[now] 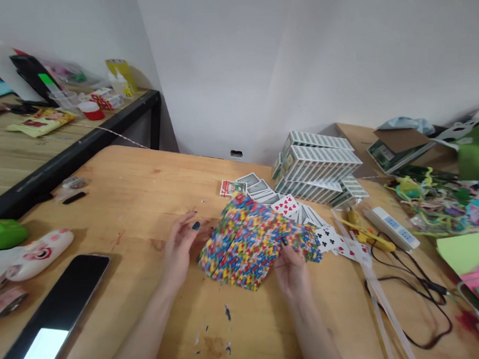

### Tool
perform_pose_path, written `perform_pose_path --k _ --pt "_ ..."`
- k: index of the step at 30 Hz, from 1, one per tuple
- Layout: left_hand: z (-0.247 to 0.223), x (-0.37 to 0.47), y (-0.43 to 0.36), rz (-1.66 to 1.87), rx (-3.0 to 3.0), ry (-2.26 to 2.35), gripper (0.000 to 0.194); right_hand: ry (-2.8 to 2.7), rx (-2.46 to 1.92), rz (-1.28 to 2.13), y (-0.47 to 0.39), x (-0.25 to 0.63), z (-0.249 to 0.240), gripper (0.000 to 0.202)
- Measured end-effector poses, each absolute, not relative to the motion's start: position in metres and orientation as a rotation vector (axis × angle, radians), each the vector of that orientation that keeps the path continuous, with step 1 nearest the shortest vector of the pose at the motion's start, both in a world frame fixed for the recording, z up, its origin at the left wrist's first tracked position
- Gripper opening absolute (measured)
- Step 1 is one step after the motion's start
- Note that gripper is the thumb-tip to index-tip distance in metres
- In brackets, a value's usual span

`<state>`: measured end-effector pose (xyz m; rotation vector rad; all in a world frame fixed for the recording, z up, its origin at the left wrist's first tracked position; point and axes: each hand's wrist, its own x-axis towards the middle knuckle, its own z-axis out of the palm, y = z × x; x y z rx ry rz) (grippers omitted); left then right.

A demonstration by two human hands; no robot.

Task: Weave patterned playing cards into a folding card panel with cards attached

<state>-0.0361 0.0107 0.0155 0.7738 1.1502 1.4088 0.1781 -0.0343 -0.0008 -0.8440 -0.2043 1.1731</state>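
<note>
A multicoloured patterned piece [243, 245], slightly blurred, is held above the middle of the wooden table. My right hand [293, 268] grips its right edge, thumb on top. My left hand [183, 246] is just left of it, fingers apart, with a gap between hand and piece. Behind the piece, playing cards [286, 205] lie spread in an overlapping row, some face up and some face down. A small red and green card box [233, 188] sits at the left end of that row. Part of a similar colourful pattern [312, 245] shows on the right, by the cards.
Striped boxes [320, 166] are stacked at the back. On the right are a yellow glue gun [369, 235], a power strip [391, 227], black cables and clear sticks. A phone [62, 304], a white case and a green object [1, 234] lie at the left.
</note>
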Motion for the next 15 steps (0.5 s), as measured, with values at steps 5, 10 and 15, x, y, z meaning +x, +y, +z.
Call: perform_pose_path --k 5,10,15 --pt "0.017 -0.036 0.011 1.451 0.728 1.030 0.034 -0.465 -0.759 0.864 -0.047 0.186 0.018 0.020" --pt "0.017 -0.023 0.002 1.100 0.519 0.931 0.041 -1.327 -0.823 0.591 -0.062 0.165 0.032 0.016" --pt "0.024 -0.023 -0.005 0.950 0.358 0.968 0.040 -1.838 -0.775 0.447 -0.069 0.147 0.025 0.032"
